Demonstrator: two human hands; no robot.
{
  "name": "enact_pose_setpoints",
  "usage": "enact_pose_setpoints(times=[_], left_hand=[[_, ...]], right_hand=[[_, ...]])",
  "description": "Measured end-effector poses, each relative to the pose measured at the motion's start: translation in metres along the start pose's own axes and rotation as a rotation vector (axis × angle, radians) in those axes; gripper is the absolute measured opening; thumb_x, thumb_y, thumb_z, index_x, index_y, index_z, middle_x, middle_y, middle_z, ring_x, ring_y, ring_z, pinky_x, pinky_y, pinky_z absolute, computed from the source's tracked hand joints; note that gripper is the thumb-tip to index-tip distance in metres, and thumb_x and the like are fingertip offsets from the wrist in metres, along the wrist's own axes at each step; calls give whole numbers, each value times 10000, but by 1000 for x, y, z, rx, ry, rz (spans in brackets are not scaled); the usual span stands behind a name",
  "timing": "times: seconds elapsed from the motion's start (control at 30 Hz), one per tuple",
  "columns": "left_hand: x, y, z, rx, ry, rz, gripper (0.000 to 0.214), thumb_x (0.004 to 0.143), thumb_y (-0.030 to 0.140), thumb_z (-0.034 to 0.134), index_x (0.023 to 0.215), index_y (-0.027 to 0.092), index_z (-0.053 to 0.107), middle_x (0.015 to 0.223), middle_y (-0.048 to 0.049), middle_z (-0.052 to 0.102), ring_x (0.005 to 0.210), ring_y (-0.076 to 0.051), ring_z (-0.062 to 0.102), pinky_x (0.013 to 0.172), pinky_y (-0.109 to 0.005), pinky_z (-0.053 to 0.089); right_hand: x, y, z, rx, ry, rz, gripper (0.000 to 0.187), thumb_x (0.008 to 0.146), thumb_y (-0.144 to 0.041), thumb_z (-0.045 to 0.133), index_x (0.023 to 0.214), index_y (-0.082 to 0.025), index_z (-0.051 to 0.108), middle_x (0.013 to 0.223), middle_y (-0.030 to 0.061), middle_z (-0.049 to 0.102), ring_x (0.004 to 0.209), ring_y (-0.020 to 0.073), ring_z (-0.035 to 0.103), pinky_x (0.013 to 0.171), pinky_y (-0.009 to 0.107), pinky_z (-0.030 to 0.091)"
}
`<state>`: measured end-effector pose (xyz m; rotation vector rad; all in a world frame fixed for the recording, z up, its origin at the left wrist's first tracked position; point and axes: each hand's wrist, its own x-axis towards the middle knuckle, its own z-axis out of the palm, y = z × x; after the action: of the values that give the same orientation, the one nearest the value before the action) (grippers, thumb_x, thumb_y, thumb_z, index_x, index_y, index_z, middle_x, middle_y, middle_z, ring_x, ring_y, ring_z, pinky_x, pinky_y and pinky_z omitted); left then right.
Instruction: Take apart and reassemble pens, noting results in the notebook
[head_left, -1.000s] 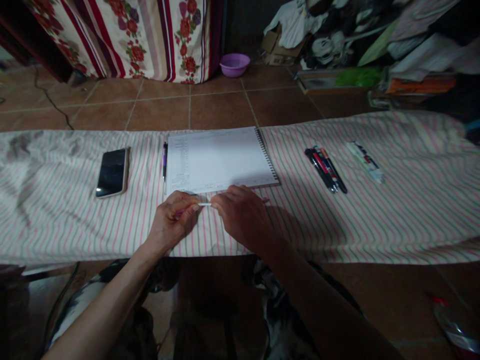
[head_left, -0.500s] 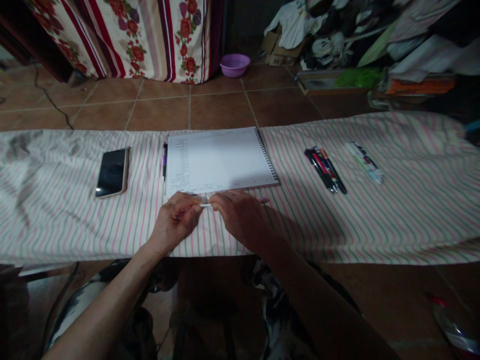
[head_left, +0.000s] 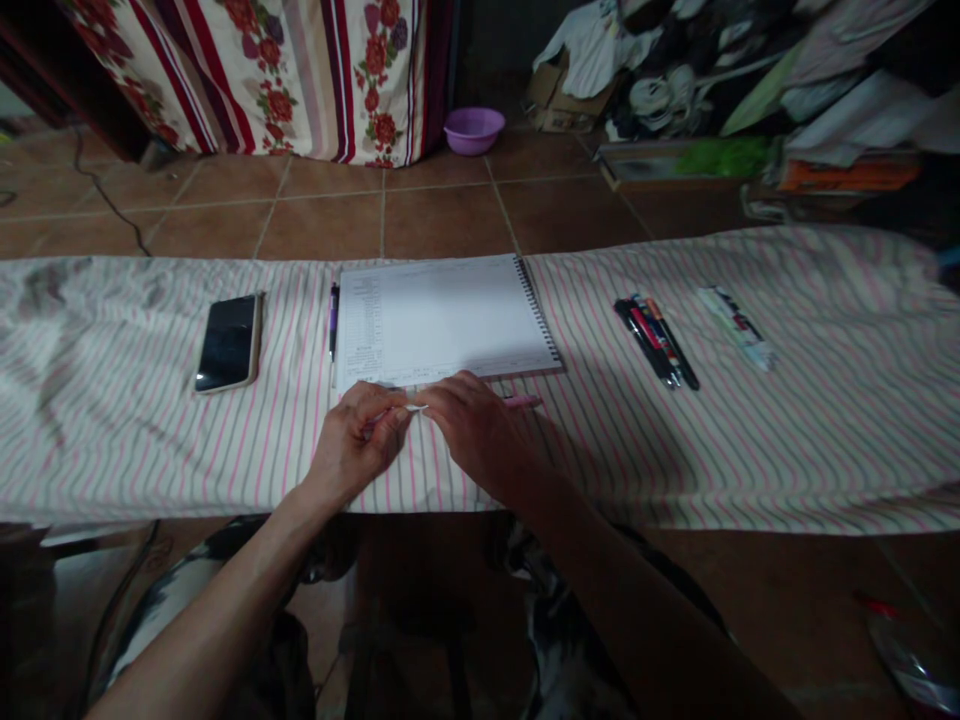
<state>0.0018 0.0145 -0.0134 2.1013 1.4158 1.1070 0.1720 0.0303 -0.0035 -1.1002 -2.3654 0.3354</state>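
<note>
My left hand (head_left: 365,425) and my right hand (head_left: 472,420) meet at the notebook's near edge, fingers closed in a pinch. Between their fingertips shows a small thin white piece (head_left: 417,408), its kind too small to make out. Something pinkish shows at my left fingers, mostly hidden. A pink pen-like stick (head_left: 521,401) pokes out beyond my right hand, the rest of it covered. Just past the hands lies an open spiral notebook (head_left: 457,315) with a blank white page. A purple and black pen (head_left: 333,322) rests along its left side.
A phone (head_left: 229,343) lies to the left on the striped cloth (head_left: 810,440). Several pens (head_left: 656,340) and a whitish printed packet (head_left: 737,327) lie to the right. On the tiled floor beyond are a purple basin (head_left: 474,131) and a cardboard box (head_left: 564,98).
The white piece between my fingertips now looks thinner and slightly twisted. My right hand has shifted slightly, and more of the pink stick shows. The view has moved a little.
</note>
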Motion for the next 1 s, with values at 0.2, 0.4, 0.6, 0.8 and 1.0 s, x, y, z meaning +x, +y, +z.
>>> enact_pose_setpoints(times=[0.2,0.4,0.6,0.8,1.0], left_hand=[[1,4,-1,-6,-9,-18,143,833,223,516,853,211,658,802,-53,651,803,-172,602,717,-333,507],[0,2,1,-35,-3,2,133,826,222,531,853,198,659,777,-48,647,791,-170,597,707,-326,502],[0,1,1,-23,2,17,129,823,222,535,857,198,658,781,-51,649,786,-176,599,695,-335,502],[0,1,0,9,9,35,134,826,215,524,859,192,652,775,-56,647,781,-174,593,690,-338,499],[1,2,-1,27,-11,53,136,826,217,519,837,186,652,754,-57,650,768,-178,595,678,-336,497]], right_hand=[[-3,-1,-2,-121,28,62,155,872,-176,487,901,-220,633,861,37,598,762,151,533,660,264,423],[-4,-1,-1,-77,24,31,172,887,-180,464,953,-218,619,859,39,642,823,165,566,726,283,446],[-1,-3,0,1,-1,70,146,902,-192,437,882,-188,582,849,41,636,834,170,565,753,297,458],[1,0,2,56,-29,42,102,897,-206,456,904,-188,556,885,45,633,875,168,560,778,288,446],[-1,2,-1,6,-116,112,117,902,-271,465,939,-200,550,800,23,616,771,153,569,681,266,419]])
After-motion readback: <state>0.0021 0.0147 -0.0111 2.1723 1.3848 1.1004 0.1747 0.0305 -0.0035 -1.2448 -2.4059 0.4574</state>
